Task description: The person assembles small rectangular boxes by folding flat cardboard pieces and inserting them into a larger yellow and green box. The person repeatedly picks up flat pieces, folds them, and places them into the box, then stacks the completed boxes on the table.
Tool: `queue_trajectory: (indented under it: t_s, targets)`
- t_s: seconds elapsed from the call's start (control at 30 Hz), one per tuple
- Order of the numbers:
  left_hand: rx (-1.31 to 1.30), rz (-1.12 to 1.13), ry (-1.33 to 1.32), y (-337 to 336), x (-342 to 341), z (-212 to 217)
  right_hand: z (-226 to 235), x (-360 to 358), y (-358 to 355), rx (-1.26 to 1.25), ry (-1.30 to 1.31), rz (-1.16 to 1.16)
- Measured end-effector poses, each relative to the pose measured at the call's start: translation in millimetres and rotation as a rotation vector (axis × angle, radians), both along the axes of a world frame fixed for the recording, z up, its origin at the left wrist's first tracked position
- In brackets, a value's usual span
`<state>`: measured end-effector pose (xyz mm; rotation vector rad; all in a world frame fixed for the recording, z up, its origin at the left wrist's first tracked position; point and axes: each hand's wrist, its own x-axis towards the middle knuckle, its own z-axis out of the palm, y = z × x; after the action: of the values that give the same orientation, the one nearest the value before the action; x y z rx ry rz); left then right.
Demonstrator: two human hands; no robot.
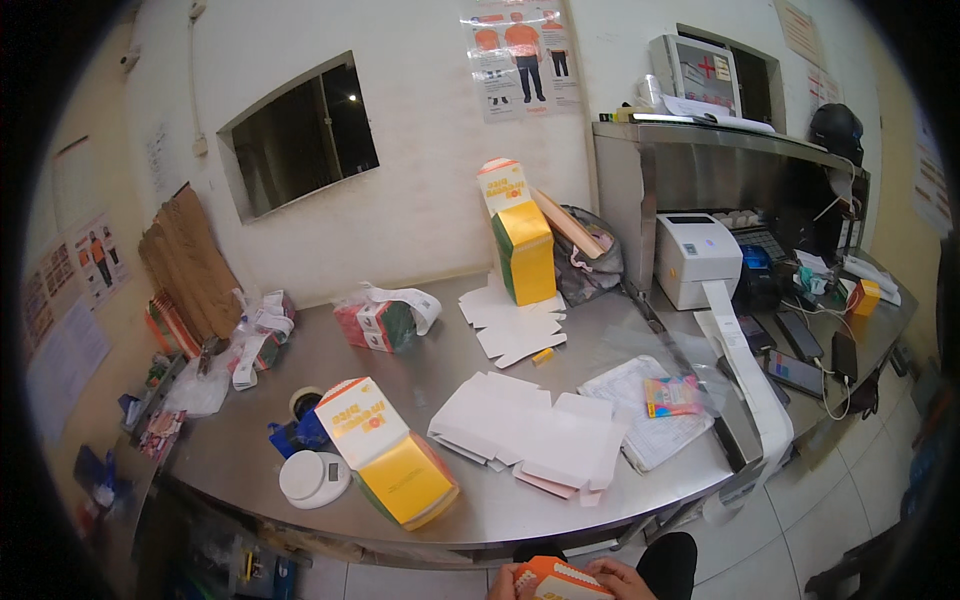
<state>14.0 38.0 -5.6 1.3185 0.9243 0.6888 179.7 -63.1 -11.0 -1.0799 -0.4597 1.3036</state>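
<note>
At the bottom edge, my left hand and my right hand grip an orange-and-yellow cardboard carton from both sides. Its top shows white scalloped edges; the lower part is cut off by the frame. Most of my fingers are hidden behind it or out of frame. Ahead on the steel table, a yellow carton with a raised orange-and-white flap stands near the front edge. Another tall yellow-and-green carton is by the wall. Flat white card blanks lie between them and a plastic-covered paper pad.
A white kitchen scale and a blue tape dispenser sit at left. Behind are wrapped red-and-green packs. A label printer trails a long paper strip at right, near several phones. My knee is below the table edge.
</note>
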Motion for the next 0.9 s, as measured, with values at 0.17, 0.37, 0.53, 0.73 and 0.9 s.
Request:
queue_trajectory:
  t_s: [0.17,0.37,0.53,0.73,0.9]
  targets:
    - [0.464,-0.284,0.288,-7,1,12,24,4,-2,-0.027,-0.481,0.119]
    - [1.186,-0.266,0.172,-23,8,26,15,-7,-3,-0.200,-0.657,-0.116]
    - [1.205,-0.359,0.331,-26,18,-2,20,-2,-8,-0.152,-0.648,-0.016]
    - [1.124,-0.414,0.151,-24,9,3,42,12,-18,-0.063,-0.683,0.142]
    - [1.086,-0.457,0.169,-26,12,6,38,15,-22,-0.067,-0.731,0.209]
